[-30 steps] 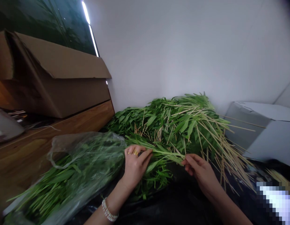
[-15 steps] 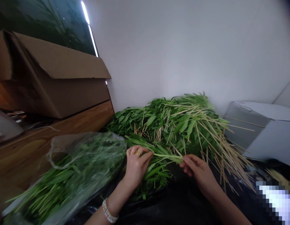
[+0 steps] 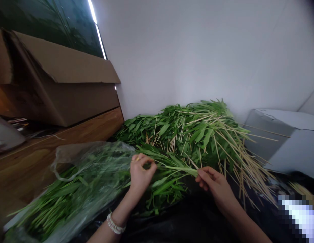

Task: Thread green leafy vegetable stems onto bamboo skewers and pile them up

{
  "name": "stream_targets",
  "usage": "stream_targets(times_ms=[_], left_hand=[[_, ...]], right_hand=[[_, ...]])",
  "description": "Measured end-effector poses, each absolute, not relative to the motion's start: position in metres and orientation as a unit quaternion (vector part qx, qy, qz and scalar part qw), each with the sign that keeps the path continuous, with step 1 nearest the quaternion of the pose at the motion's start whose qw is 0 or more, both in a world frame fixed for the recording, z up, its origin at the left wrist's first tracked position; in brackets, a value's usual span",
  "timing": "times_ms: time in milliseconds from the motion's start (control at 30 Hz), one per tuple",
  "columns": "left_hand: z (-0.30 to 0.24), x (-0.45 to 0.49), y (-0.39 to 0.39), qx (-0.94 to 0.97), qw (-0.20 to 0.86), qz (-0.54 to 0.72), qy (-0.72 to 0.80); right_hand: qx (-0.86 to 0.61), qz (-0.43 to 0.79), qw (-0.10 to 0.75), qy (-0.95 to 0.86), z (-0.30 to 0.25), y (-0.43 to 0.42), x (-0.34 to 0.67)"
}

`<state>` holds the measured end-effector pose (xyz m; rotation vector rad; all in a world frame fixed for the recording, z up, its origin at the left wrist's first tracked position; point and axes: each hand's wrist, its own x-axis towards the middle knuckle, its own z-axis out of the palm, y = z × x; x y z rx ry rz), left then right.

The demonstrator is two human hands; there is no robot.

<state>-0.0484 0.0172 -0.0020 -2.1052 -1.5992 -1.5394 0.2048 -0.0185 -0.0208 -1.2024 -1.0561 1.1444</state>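
Observation:
My right hand pinches the pale stem ends of a bunch of leafy greens between thumb and fingers. The long narrow leaves fan out to the left, over black plastic. Just left of the bunch is my left hand, wearing a ring and a beaded bracelet. Its thumb and forefinger meet in a pinch; what they hold, if anything, is too small to make out. Behind both hands lies a big heap of the same greens, with many thin wooden sticks among the leaves and fanned out on the right.
On the left, a clear plastic bag holds more greens. Above it, an open cardboard box stands on a wooden surface. A white box stands at the right, against the white wall. Black plastic lies below my hands.
My left hand has moved left, off the bunch, its fingers still pinched. My right hand keeps hold of the stem ends in the same place.

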Motion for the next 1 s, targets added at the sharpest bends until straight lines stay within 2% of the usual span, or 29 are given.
stream_targets(times_ms=[267, 433, 700, 1000], left_hand=[[0.003, -0.062, 0.022, -0.572, -0.045, -0.624, -0.531], [-0.001, -0.059, 0.016, -0.576, -0.024, -0.635, -0.515], [-0.005, -0.043, 0.003, -0.788, 0.076, -0.475, -0.384], [-0.019, -0.035, 0.004, -0.842, 0.095, -0.36, -0.39]], right_hand=[[-0.465, 0.523, 0.573, -0.427, -0.034, -0.014, 0.21], [-0.458, 0.53, 0.58, -0.416, -0.034, -0.016, 0.209], [-0.453, 0.531, 0.586, -0.411, -0.034, -0.015, 0.206], [-0.448, 0.535, 0.581, -0.42, -0.034, -0.016, 0.203]])
